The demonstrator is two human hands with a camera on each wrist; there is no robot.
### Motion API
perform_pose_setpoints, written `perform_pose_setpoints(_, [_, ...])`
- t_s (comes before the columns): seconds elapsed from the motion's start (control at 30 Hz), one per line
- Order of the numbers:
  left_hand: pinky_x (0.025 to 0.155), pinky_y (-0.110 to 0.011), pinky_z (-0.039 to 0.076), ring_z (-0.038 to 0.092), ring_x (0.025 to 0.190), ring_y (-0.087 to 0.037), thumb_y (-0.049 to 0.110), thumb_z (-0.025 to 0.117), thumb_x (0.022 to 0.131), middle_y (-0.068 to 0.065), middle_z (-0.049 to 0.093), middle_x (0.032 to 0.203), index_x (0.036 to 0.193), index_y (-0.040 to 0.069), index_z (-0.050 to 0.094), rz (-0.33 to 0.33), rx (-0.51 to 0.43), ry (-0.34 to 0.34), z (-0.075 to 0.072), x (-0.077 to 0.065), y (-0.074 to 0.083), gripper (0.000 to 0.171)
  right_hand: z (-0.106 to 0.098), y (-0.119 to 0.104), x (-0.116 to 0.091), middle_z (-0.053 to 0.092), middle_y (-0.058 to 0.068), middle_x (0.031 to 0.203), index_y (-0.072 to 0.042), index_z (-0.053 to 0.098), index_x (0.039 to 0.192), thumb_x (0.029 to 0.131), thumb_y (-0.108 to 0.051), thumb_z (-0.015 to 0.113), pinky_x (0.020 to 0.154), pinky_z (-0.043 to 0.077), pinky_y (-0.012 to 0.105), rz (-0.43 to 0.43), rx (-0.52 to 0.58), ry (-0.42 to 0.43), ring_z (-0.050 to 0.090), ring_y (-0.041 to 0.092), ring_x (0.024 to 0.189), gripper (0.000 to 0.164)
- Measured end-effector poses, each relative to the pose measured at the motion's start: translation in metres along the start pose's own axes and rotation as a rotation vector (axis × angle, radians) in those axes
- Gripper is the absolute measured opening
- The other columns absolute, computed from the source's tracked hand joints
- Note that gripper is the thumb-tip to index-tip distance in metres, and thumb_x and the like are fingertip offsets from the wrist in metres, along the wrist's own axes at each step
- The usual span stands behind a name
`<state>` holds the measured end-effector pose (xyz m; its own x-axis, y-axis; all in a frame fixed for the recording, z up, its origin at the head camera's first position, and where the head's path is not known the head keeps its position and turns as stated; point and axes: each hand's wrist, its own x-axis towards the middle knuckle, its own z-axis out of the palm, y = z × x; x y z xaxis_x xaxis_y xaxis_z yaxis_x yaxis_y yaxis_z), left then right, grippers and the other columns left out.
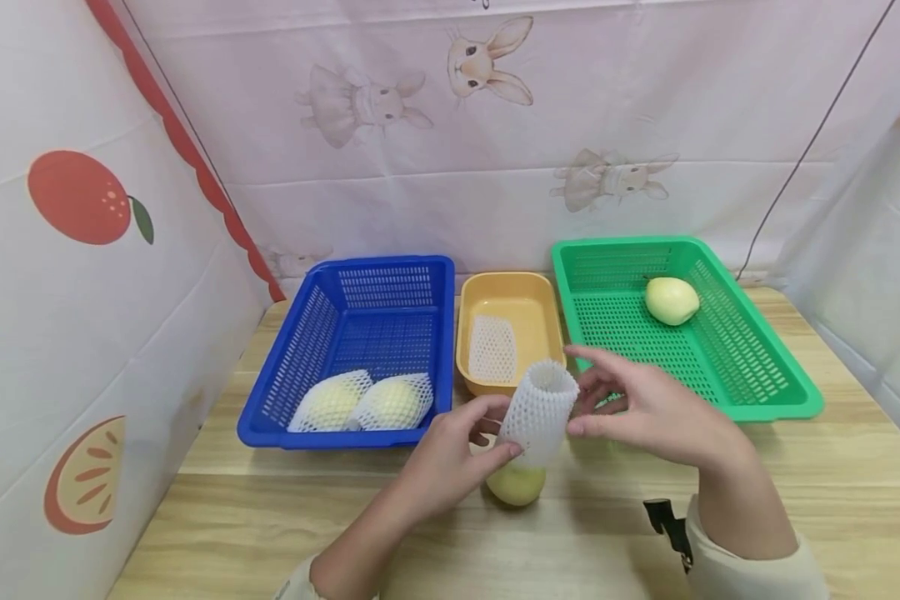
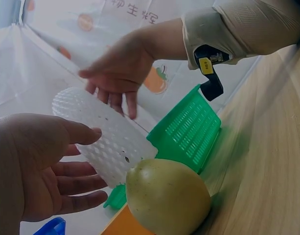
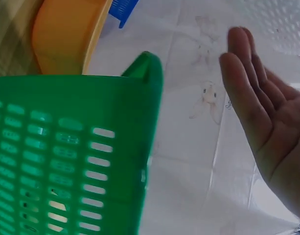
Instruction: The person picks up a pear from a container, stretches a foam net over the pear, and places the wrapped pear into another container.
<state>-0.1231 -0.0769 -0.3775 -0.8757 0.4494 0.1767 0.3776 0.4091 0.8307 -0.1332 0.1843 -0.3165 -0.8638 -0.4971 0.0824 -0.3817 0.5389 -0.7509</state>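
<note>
Foam net (image 1: 537,417), tilted, touching the top of a pear (image 1: 517,487), pinched by left hand (image 1: 457,454); right hand (image 1: 645,412) just beside, fingers spread. Room along near side of wooden table (image 1: 270,525). Close beyond: yellow tray (image 1: 538,333) with second net (image 1: 492,348); leftward, blue basket (image 1: 444,350) with two wrapped pears (image 1: 333,404); rightward, green basket (image 1: 607,325) with bare pear (image 1: 672,301), near corner behind right hand.

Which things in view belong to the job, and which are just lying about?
Apparently the job: left hand holding foam net at the pear; right hand near it; blue basket, two netted pears; yellow tray, spare net; green basket, bare pear.

Apparently incidental: printed cloth; black device at the right sleeve.
</note>
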Motion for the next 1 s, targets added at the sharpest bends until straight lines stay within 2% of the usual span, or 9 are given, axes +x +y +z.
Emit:
perform_pose_setpoints(0.17, [0.083,-0.024,0.055,0.067,0.101,-0.008,0.029,0.072,0.091,0.004,0.069,0.117,0.13,0.023,0.058,-0.025,0.004,-0.03,-0.001,-0.001,-0.003,0.042,0.013,0.013,0.011,0.071,-0.009,0.099,-0.017,0.062,0.123,0.082,-0.045,0.077,0.08,0.057,0.028,-0.021,-0.028,-0.159,0.067,0.009,0.092,0.052])
perform_pose_setpoints(0.23, [0.084,-0.025,0.056,0.067,0.101,-0.008,0.029,0.072,0.091,0.004,0.069,0.118,0.13,0.023,0.058,-0.033,0.002,-0.039,-0.001,0.0,-0.004,0.042,0.019,0.015,0.015,0.071,-0.01,0.098,-0.019,0.067,0.113,0.081,-0.043,0.078,0.08,0.057,0.028,-0.02,-0.015,-0.196,0.068,0.009,0.091,0.042])
perform_pose_setpoints(0.33, [0.086,-0.028,0.056,0.066,0.102,-0.007,0.026,0.074,0.089,0.006,0.068,0.119,0.133,0.025,0.055,-0.05,0.002,-0.063,-0.002,0.0,-0.005,0.048,0.027,0.016,0.019,0.071,-0.01,0.097,-0.019,0.07,0.107,0.08,-0.04,0.08,0.079,0.057,0.028,-0.018,-0.013,-0.227,0.068,0.01,0.09,0.035])
perform_pose_setpoints(0.47, [0.091,-0.032,0.054,0.064,0.106,-0.007,0.021,0.079,0.084,0.009,0.065,0.12,0.144,0.029,0.042,-0.07,0.014,-0.118,-0.001,0.001,-0.007,0.071,0.034,0.017,0.022,0.071,-0.01,0.096,-0.019,0.07,0.105,0.077,-0.035,0.082,0.076,0.056,0.027,-0.01,-0.04,-0.237,0.067,0.01,0.087,0.034])
perform_pose_setpoints(0.6, [0.093,-0.036,0.053,0.062,0.109,-0.008,0.018,0.083,0.08,0.011,0.063,0.124,0.149,0.034,0.031,-0.056,0.066,-0.146,0.001,0.002,-0.011,0.087,0.042,0.019,0.025,0.07,-0.012,0.093,-0.019,0.07,0.102,0.074,-0.028,0.083,0.074,0.055,0.026,0.005,-0.068,-0.233,0.066,0.01,0.086,0.032])
perform_pose_setpoints(0.8, [0.094,-0.033,0.052,0.06,0.112,-0.011,0.017,0.085,0.077,0.01,0.059,0.13,0.148,0.032,0.034,-0.066,0.137,-0.158,0.005,0.004,-0.018,0.088,0.053,0.022,0.029,0.07,-0.011,0.09,-0.018,0.068,0.1,0.068,-0.019,0.084,0.072,0.054,0.027,0.025,-0.11,-0.228,0.065,0.01,0.083,0.035])
perform_pose_setpoints(1.0, [0.094,-0.03,0.051,0.06,0.11,-0.009,0.018,0.088,0.071,0.005,0.062,0.126,0.144,0.026,0.04,-0.072,0.163,-0.189,0.006,0.003,-0.022,0.088,0.061,0.025,0.031,0.068,-0.007,0.086,-0.014,0.067,0.096,0.062,-0.015,0.085,0.068,0.051,0.028,0.062,-0.111,-0.242,0.06,0.008,0.077,0.038])
